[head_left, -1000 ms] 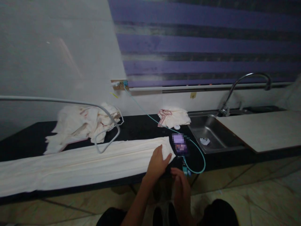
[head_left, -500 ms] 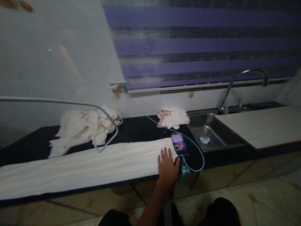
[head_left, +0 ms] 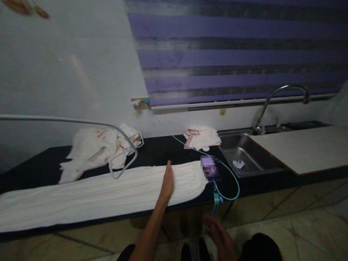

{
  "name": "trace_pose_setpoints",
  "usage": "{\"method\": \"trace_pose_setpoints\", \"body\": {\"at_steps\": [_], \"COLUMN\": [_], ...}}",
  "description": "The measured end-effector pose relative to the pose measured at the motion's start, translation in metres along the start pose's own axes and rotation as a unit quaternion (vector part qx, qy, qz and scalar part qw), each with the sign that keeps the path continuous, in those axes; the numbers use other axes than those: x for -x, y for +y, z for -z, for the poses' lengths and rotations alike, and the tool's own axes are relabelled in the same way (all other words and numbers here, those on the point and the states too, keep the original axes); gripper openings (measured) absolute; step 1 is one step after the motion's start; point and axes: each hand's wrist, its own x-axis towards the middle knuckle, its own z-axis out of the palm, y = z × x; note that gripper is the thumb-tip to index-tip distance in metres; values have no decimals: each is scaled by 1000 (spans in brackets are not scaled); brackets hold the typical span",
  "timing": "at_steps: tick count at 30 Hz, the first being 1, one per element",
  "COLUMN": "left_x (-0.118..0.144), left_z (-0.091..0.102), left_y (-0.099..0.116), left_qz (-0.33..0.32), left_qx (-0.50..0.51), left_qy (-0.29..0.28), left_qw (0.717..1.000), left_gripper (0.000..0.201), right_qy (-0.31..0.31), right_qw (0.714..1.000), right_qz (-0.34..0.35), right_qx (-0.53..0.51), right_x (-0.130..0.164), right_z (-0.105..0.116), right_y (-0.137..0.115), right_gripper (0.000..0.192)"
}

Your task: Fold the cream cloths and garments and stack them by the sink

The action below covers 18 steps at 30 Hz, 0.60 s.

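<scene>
A long cream cloth [head_left: 108, 192], folded into a wide strip, lies along the front of the black counter. My left hand [head_left: 168, 181] stands edge-on upon the strip's right part, its fingers stretched out straight and pressed against nothing but cloth. The right end of the strip is rounded and slightly wrinkled. Beside that end lies a phone [head_left: 209, 167], its screen blurred out, with a teal cable [head_left: 238, 188] and a teal strap [head_left: 216, 203] hanging over the edge. Low in front of the counter, my right hand [head_left: 217, 232] is somewhat smeared, with fingers extended and nothing seen in it.
A grey bent tube [head_left: 133, 145] reaches in from the left above the strip. Behind are a crumpled cream cloth [head_left: 100, 148] and a smaller folded cloth [head_left: 202, 137]. At right are a steel sink [head_left: 244, 152], a tap [head_left: 268, 105] and a pale board [head_left: 296, 148].
My left hand has slid left from the strip's right end and turned from flat to edge-on. My right hand has come into view below the counter edge. The strip's end looks more rounded.
</scene>
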Motion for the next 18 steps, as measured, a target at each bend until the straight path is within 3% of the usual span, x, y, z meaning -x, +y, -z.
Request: {"method": "trace_pose_setpoints", "body": {"at_steps": [4,7,11,14,18], "left_x": [3,0,-4,-5,-6], "left_z": [-1,3,4,1,0], "left_y": [-1,-8,-20,-25,-26], "left_qz": [-16,-17,-8,-3,2], "left_qx": [-24,2,53,81,82], "left_qy": [10,28,27,23,19], "left_qw": [1000,999,998,996,996], "left_gripper": [61,59,60,62,61], "right_qy": [-24,-1,-35,-62,-75], "right_qw": [998,989,974,970,975], "right_qz": [2,-19,-75,-84,-115], "right_qx": [-66,-145,-210,-222,-172], "right_x": [-28,-50,-70,-78,-88], "right_z": [-7,-16,-31,-43,-56], "right_y": [-24,-22,-16,-23,-41], "right_gripper": [61,58,47,39,42]}}
